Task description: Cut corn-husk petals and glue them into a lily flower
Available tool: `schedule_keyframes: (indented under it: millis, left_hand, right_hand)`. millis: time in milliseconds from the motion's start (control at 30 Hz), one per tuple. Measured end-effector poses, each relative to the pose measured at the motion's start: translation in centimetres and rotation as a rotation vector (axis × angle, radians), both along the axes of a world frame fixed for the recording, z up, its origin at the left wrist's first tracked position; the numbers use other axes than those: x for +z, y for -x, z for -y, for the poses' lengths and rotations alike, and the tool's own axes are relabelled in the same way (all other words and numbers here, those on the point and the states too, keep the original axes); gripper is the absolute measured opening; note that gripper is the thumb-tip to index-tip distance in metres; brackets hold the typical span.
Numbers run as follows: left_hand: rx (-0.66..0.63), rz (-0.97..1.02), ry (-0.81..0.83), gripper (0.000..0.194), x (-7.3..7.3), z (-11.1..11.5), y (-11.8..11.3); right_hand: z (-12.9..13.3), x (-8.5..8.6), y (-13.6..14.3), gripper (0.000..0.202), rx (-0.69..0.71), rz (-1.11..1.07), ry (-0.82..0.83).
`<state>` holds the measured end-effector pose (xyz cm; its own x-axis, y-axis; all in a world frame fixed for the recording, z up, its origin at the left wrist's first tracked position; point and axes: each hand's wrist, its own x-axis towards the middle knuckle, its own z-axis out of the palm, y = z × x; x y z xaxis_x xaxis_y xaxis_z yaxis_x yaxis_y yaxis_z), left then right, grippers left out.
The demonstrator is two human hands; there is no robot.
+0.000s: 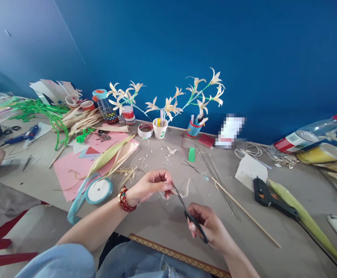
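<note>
Head view: right hand (pixel 205 224) grips black scissors (pixel 194 221).

Left upper arm, toward eight o'clock: light blue sleeve (pixel 61 262), soft fabric with loose folds, ending above the bare forearm. Left wrist, between seven and eight o'clock: bracelet (pixel 123 200) of small, glossy, round red beads in more than one strand, with gold-coloured pieces and a dark bluish bead. Left hand (pixel 154 186) and right hand (pixel 206 224): both bare. Right forearm, toward five o'clock: bare as far as visible. Lap, at six o'clock: faded blue denim garment (pixel 145 262), with a pale, frayed-looking patch.
</note>
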<state>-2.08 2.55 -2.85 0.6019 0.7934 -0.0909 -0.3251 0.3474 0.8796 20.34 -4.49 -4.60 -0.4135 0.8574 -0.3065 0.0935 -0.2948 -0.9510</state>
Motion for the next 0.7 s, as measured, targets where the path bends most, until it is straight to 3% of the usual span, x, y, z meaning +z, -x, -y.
schedule_keyframes:
  millis: [367,500,700]
  left_hand:
    - [0.004,-0.006,0.002,0.027,0.1,-0.1,0.1]
    - [0.035,-0.038,-0.025,0.023,0.1,-0.1,0.0]
    - [0.151,-0.041,0.055,0.017,-0.1,0.6,-0.8]
  right_hand:
    - [0.1,-1.8,-0.5,0.043,-0.031,0.025,-0.038]
    - [-0.2,-1.1,-0.7,0.043,-0.090,0.023,-0.118]
    - [-0.5,1.1,0.5,0.037,-0.314,-0.053,-0.187]
